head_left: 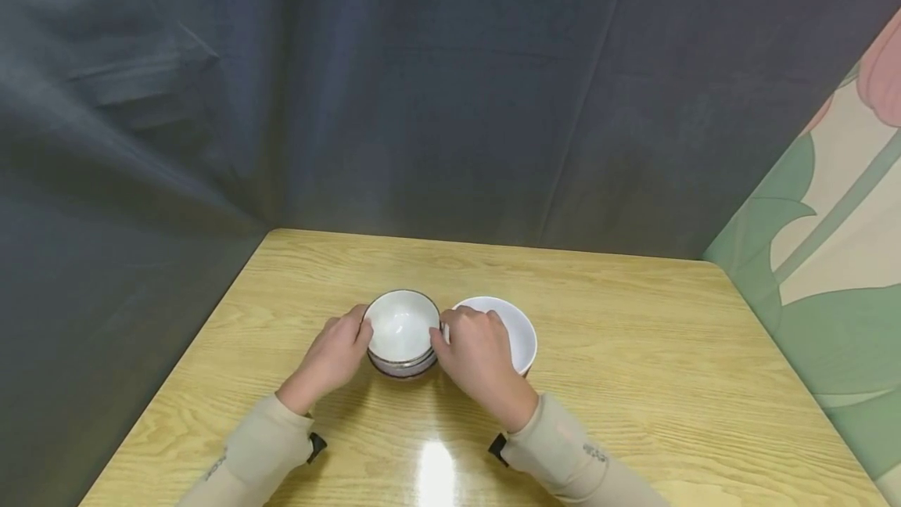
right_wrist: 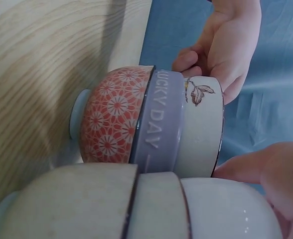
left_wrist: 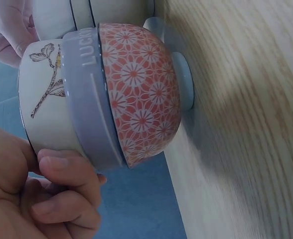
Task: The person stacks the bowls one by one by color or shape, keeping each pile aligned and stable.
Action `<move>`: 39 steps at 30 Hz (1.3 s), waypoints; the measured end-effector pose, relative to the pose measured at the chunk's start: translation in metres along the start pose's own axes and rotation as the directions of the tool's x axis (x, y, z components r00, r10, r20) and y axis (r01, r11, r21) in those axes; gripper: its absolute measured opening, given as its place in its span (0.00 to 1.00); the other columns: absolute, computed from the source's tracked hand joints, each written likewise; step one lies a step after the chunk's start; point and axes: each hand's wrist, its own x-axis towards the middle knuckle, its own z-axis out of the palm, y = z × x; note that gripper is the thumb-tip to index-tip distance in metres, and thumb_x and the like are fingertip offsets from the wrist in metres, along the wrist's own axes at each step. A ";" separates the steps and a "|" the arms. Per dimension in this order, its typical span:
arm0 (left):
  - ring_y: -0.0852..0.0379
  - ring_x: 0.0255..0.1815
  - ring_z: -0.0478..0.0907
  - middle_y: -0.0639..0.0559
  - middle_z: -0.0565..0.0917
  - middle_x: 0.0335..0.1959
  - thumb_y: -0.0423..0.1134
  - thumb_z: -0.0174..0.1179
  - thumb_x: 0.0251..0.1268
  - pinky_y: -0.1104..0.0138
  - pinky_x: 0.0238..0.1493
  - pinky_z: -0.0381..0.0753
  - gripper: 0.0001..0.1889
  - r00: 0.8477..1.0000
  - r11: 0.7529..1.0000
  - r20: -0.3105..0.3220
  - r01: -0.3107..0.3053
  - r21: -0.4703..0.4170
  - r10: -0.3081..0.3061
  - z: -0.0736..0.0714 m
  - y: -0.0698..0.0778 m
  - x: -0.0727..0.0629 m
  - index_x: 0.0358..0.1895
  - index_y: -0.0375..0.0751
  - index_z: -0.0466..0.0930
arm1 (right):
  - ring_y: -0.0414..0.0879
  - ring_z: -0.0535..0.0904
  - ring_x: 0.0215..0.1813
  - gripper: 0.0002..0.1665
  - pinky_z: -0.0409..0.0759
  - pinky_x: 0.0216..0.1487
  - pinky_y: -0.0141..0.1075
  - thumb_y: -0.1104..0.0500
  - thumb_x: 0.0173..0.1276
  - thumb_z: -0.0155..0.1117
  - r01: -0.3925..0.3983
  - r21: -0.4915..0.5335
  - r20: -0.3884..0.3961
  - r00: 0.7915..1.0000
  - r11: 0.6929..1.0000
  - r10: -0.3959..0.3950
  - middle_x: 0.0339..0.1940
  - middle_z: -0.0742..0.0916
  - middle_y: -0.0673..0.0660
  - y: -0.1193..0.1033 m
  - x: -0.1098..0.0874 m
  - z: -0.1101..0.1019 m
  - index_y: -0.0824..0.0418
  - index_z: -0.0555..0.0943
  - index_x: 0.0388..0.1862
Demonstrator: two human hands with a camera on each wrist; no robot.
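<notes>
Between the hands stands a stack of three bowls. At its bottom is a red bowl with white flower patterns (left_wrist: 141, 89). A purple-grey bowl with raised "LUCKY DAY" lettering (right_wrist: 159, 119) sits in it. On top, a cream bowl with a dark rim and a painted twig (head_left: 401, 327) tilts slightly toward the person. My left hand (head_left: 331, 350) pinches its rim from the left, fingers bent against the outer wall. From the right, my right hand (head_left: 482, 358) grips the same bowl's rim, thumb toward the person. That hand hides part of the neighbouring stack.
Close on the right stands a second stack of pale bowls (right_wrist: 67, 204), a white bowl (head_left: 524, 335) on top. Both stacks are on a wooden table (head_left: 669, 366). Dark cloth (head_left: 450, 100) hangs behind and left; a floral panel (head_left: 838, 257) borders the right.
</notes>
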 end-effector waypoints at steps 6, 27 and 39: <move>0.52 0.29 0.74 0.40 0.85 0.40 0.35 0.44 0.77 0.58 0.31 0.76 0.17 1.000 0.999 -0.020 0.008 0.049 -0.007 0.005 -0.001 0.002 0.56 0.28 0.77 | 0.48 0.81 0.26 0.08 0.68 0.26 0.38 0.56 0.61 0.72 0.023 -0.021 0.016 1.000 1.000 -0.023 0.25 0.87 0.53 0.001 -0.001 0.003 0.59 0.88 0.31; 0.54 0.24 0.71 0.43 0.82 0.30 0.35 0.43 0.77 0.62 0.25 0.72 0.17 1.000 0.995 -0.004 0.018 0.094 -0.017 0.006 0.001 0.007 0.54 0.26 0.77 | 0.43 0.72 0.20 0.16 0.65 0.26 0.38 0.56 0.62 0.71 0.044 -0.016 0.091 0.995 0.999 -0.043 0.15 0.76 0.47 -0.001 0.001 0.001 0.54 0.77 0.17; 0.53 0.27 0.73 0.36 0.84 0.45 0.37 0.40 0.78 0.63 0.25 0.72 0.21 0.994 0.991 0.097 0.039 0.130 -0.052 -0.003 0.001 0.010 0.63 0.24 0.70 | 0.43 0.71 0.20 0.13 0.64 0.26 0.38 0.56 0.61 0.71 0.043 -0.005 0.095 0.995 0.999 -0.042 0.16 0.78 0.48 -0.002 0.001 0.001 0.55 0.79 0.19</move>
